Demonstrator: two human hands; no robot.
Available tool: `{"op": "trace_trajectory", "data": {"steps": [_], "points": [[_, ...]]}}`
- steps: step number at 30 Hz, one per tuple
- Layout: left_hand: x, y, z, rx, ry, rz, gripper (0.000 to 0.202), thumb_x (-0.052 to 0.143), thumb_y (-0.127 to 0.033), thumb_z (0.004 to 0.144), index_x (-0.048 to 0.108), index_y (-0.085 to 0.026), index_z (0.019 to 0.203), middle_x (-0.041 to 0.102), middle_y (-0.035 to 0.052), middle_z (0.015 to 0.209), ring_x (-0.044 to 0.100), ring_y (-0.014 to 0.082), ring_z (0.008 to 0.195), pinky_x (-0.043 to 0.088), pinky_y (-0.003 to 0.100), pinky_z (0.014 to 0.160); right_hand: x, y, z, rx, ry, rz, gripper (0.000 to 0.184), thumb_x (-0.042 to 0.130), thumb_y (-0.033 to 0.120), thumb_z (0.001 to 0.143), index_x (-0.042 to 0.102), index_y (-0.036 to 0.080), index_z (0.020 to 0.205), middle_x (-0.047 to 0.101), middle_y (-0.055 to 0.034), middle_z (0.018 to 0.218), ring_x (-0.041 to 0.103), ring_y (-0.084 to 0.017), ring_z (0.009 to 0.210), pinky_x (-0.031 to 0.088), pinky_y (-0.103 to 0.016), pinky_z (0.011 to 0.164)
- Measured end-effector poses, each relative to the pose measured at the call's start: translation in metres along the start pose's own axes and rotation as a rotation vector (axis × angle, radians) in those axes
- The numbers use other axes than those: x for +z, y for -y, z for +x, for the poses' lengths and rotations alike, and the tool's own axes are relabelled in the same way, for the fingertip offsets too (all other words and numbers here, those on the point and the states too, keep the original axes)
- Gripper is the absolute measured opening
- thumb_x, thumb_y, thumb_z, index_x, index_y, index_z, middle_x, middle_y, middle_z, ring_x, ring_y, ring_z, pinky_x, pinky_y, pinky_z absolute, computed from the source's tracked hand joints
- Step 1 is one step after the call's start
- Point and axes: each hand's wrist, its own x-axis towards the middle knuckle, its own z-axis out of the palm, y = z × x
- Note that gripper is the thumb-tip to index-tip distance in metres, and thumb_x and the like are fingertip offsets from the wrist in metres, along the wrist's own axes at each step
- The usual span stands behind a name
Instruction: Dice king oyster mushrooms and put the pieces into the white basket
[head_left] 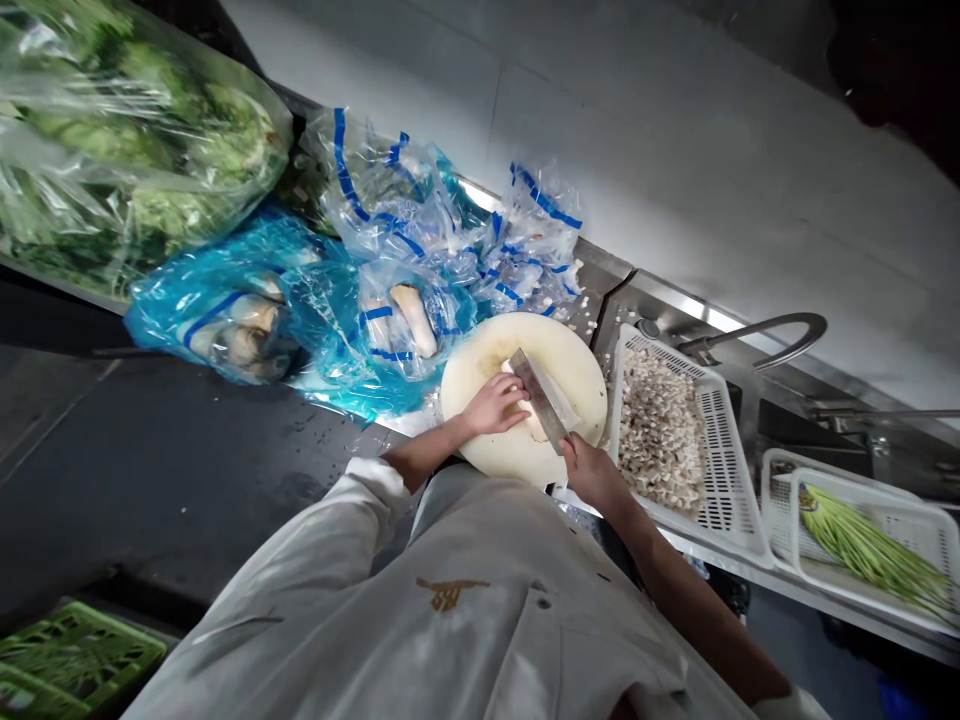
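A round pale cutting board lies on the steel counter in front of me. My left hand is curled down on a pale mushroom piece on the board, holding it in place. My right hand grips the handle of a cleaver, whose blade rests across the mushroom beside my left fingers. Small white bits lie scattered round the board.
A white slotted basket of chopped mushroom pieces stands right of the board. Blue plastic bags holding whole mushrooms lie to the left, with a bag of leafy greens beyond. A faucet, a white basket of green stalks and a green crate are nearby.
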Motion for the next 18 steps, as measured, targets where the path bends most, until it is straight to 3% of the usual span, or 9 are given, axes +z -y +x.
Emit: {"op": "trace_trajectory", "data": {"steps": [6,18], "points": [[0.0,-0.001,0.001,-0.021,0.001,0.021,0.041,0.064,-0.058,0.099,0.072,-0.024,0.12,0.062,0.0142,0.13,0.056,0.0315,0.13,0.046,0.055,0.117,0.016,0.015,0.034,0.025,0.03,-0.002,0.038,0.033,0.038,0.116,0.063,0.019,0.127,0.078,-0.0135,0.115,0.072,-0.024,0.105,0.039,-0.027,0.081],[-0.006,-0.003,0.001,0.026,0.029,0.134,0.04,0.066,-0.058,0.099,0.071,-0.021,0.114,0.063,0.0134,0.124,0.058,0.0282,0.124,0.049,0.05,0.112,0.022,0.006,0.029,-0.057,-0.007,0.141,0.039,0.034,0.043,0.115,0.062,0.018,0.128,0.077,-0.0149,0.113,0.073,-0.027,0.104,0.042,-0.03,0.081]]}}
